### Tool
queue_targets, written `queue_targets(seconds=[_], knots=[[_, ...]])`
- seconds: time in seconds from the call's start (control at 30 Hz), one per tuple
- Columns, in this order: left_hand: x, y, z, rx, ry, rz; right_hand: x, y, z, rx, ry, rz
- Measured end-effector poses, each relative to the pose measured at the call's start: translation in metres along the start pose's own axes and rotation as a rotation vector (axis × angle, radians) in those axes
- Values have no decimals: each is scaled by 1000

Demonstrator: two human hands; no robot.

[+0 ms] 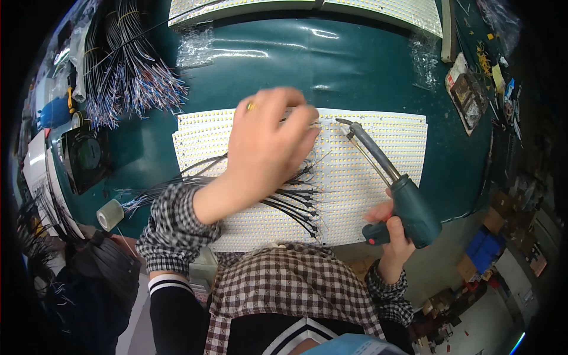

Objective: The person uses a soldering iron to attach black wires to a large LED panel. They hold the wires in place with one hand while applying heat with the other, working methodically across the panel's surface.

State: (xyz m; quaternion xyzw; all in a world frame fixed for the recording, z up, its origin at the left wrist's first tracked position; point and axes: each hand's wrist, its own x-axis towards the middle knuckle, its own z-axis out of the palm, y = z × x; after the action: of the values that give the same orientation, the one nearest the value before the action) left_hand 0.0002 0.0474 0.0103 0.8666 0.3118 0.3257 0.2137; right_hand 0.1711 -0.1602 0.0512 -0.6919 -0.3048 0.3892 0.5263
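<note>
Stacked white LED boards (378, 154), dotted with rows of small yellowish LEDs, lie on the green table in front of me. My right hand (397, 239) is wrapped round the handle of a green soldering gun (416, 207). Its dark tip points up and left, over the upper middle of the boards. My left hand (263, 145), slightly blurred, is above the boards left of the tip, its fingers curled together; whatever they pinch is hidden. Black wires (293, 201) with thin bare ends lie in a row across the boards, below and beside my left hand.
A big bundle of black wires (133, 71) with stripped tips lies at the far left. Below it are a black fan (89, 155) and a roll of tape (110, 215). More LED boards (248, 9) are along the back. A stained sponge holder (467, 97) sits at right.
</note>
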Motion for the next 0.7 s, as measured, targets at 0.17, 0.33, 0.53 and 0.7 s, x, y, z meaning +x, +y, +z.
queue_targets(seconds=[0.17, 0.33, 0.53, 0.7], knots=[[-17, 12, -8, -76, -205, -125, 0, 0, 0, 53, 4, -11], [-14, 12, -5, -168, -242, -169, -3, 3, 0, 54, 13, -60], [-13, 10, 2, -291, -186, -346, -5, 4, -1, 62, 15, -58], [-10, 11, 4, -305, -195, -369, -7, 5, -1, 58, 19, -36]])
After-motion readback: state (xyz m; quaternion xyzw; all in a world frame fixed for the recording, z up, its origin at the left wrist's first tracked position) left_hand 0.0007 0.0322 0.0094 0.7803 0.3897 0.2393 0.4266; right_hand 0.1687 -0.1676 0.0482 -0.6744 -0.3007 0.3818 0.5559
